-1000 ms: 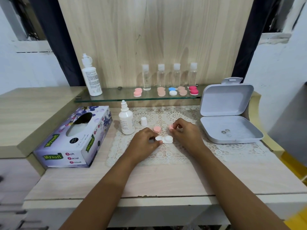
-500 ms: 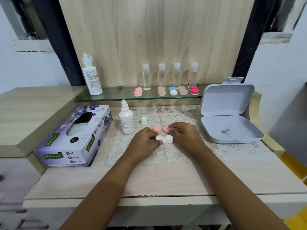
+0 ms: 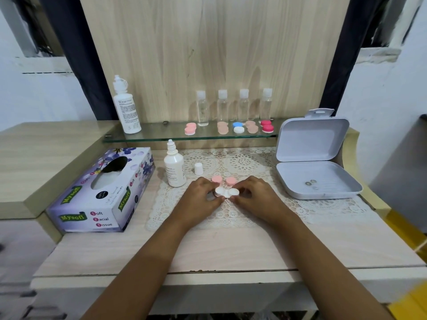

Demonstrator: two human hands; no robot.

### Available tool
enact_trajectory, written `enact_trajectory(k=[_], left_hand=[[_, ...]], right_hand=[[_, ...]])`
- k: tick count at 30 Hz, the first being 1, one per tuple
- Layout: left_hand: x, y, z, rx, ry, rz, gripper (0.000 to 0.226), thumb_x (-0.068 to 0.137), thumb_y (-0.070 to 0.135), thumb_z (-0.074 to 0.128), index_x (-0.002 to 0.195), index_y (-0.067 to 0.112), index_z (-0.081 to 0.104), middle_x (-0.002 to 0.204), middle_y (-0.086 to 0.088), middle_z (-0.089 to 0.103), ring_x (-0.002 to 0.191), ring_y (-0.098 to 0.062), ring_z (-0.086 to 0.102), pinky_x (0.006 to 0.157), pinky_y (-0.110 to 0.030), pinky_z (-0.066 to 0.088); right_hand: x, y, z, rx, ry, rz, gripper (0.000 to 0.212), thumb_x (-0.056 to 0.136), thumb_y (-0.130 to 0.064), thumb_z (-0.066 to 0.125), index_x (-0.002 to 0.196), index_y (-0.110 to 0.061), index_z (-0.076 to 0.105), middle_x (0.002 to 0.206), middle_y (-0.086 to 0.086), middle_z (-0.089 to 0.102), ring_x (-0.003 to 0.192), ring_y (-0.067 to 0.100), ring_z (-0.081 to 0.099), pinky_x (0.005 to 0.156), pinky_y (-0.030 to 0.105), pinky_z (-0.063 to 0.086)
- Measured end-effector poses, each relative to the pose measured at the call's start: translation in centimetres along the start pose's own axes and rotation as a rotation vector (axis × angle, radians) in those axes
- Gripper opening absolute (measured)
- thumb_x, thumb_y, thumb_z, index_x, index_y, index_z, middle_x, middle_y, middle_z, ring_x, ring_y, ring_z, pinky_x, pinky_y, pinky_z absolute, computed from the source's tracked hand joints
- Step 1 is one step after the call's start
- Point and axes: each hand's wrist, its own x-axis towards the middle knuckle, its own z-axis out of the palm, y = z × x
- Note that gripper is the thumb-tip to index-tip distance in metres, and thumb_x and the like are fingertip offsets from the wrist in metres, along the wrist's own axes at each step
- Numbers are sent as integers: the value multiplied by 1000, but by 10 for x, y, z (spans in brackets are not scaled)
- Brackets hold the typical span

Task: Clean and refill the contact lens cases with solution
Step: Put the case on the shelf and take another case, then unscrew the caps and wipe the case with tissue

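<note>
A white contact lens case (image 3: 226, 192) with both lids off is tilted up over the lace mat (image 3: 245, 162). My left hand (image 3: 201, 199) pinches its left end and my right hand (image 3: 256, 197) pinches its right end. Its two pink lids (image 3: 216, 179) (image 3: 230, 181) lie side by side on the mat just behind it. An uncapped white solution bottle (image 3: 174, 168) stands to the left of my hands, its small white cap (image 3: 198, 168) beside it.
A tissue box (image 3: 101, 192) lies at the left. An open white box (image 3: 316, 162) with small lenses inside sits at the right. The glass shelf (image 3: 161, 137) holds a larger bottle (image 3: 126, 107), several clear bottles (image 3: 202, 108) and several closed lens cases (image 3: 238, 127).
My right hand set the second pink lid down beside the first and moved back to the case. Both hands now tip the case up off the mat.
</note>
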Motion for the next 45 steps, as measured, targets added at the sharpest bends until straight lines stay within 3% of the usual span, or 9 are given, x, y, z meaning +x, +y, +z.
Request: enact_trajectory(k=[4,11,15,19,23,30,37,40,45], left_hand=[[-2,-2,0,231,20,-46,64,91,38,52,145,13,29,138,-5,42,127,-20,39,105,-33,34],[-3,1,2,400,-97,-81,61,95,47,36,144,11,31,153,-6,25,141,-18,20,116,-37,14],[-4,3,1,409,-121,-91,62,96,49,33,145,12,29,155,-6,20,143,-17,16,115,-36,11],[-4,3,0,396,-126,-99,61,96,48,32,145,12,30,155,-5,20,143,-17,15,116,-37,9],[-5,1,1,399,-120,-98,60,96,48,33,144,13,32,155,-5,22,143,-16,17,116,-38,11],[-4,1,2,401,-128,-107,60,96,50,31,144,14,32,155,-4,22,143,-17,17,117,-37,13],[-3,0,2,401,-135,-103,61,96,50,31,144,13,33,155,-5,22,143,-17,17,116,-38,14],[-3,1,2,395,-136,-101,60,96,50,32,144,13,33,155,-5,22,143,-16,16,116,-38,13],[-3,2,0,395,-120,-90,59,96,48,34,143,12,35,154,-5,23,142,-16,17,114,-36,13]], right_hand=[[-2,-4,-1,53,51,44,25,82,-30,65,103,-18,67,95,0,62,88,12,54,68,21,36],[0,-3,-8,171,117,135,22,84,-24,65,104,-15,64,93,-2,66,83,9,58,60,10,37],[3,-3,-22,177,170,146,25,85,-25,66,107,-13,63,96,0,66,81,9,57,70,17,41],[-1,0,-41,152,245,131,29,85,-25,67,110,-11,63,93,0,65,80,9,57,60,8,38],[-12,17,-67,38,304,151,28,84,-24,67,108,-9,63,97,5,68,86,17,59,70,22,41],[-25,61,-103,-174,404,170,28,80,-12,69,105,-1,62,92,15,64,84,31,60,73,34,44],[-25,80,-121,-561,260,-60,25,75,0,70,97,1,59,86,17,57,70,38,58,57,38,46],[-20,85,-124,-752,144,-214,38,58,10,78,88,-5,60,73,10,53,56,31,54,43,32,43],[-12,88,-126,-900,46,-333,54,44,15,78,87,-14,62,70,2,50,53,20,47,36,28,39]])
